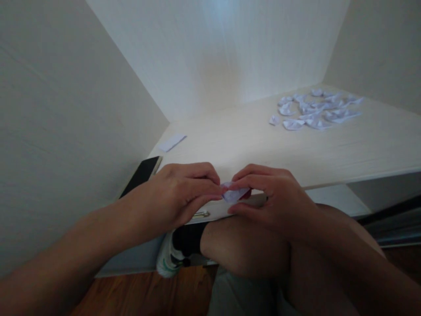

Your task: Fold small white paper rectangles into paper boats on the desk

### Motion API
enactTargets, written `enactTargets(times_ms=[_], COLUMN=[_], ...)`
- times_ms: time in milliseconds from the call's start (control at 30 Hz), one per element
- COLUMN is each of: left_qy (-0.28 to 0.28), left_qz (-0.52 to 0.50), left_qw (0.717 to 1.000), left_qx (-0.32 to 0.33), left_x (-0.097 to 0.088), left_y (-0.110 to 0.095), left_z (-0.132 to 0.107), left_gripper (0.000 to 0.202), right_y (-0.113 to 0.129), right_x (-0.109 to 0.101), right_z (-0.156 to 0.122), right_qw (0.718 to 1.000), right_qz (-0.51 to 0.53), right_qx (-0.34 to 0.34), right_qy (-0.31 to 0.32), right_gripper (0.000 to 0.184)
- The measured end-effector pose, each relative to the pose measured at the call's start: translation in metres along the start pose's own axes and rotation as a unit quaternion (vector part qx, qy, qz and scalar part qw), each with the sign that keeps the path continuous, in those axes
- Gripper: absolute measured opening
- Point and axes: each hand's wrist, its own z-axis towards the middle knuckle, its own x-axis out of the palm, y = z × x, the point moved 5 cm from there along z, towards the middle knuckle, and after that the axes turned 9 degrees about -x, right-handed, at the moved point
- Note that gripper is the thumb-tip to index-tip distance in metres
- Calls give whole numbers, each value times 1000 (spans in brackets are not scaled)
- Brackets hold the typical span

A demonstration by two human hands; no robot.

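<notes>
A small folded piece of white paper [234, 194] is held between my two hands at the front edge of the desk. My left hand [187, 188] pinches its left end between thumb and fingers. At its right end, my right hand [268, 191] grips it with the fingers behind and the thumb below. The exact shape of the fold is partly hidden by my fingers. Several folded white paper pieces [315, 109], boat-like in shape, lie grouped on the far right of the desk.
A flat white paper slip [173, 142] lies at the left on the pale desk [223, 140]. Near it is a dark flat object [141, 175]. Walls enclose the desk at the back and sides. My bent leg [243, 245] is beneath my hands.
</notes>
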Motion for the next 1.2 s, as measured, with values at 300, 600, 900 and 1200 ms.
enactTargets(times_ms=[300,600,900,1200], left_qy=[-52,-61,-59,-45], left_qz=[-66,-63,-51,-138], left_qw=[996,996,997,988], left_qx=[-25,-20,-7,-45], left_x=[-6,-5,-2,11], left_y=[4,4,4,25], left_z=[-2,1,6,16], left_gripper=[12,16,14,9], right_y=[-6,-8,-2,-35], right_x=[-4,-8,-14,-16], right_z=[7,12,17,13], right_qw=[994,994,999,980], right_qz=[99,98,21,144], right_qx=[22,41,27,130], right_qy=[-28,-10,33,39], right_gripper=[17,12,7,19])
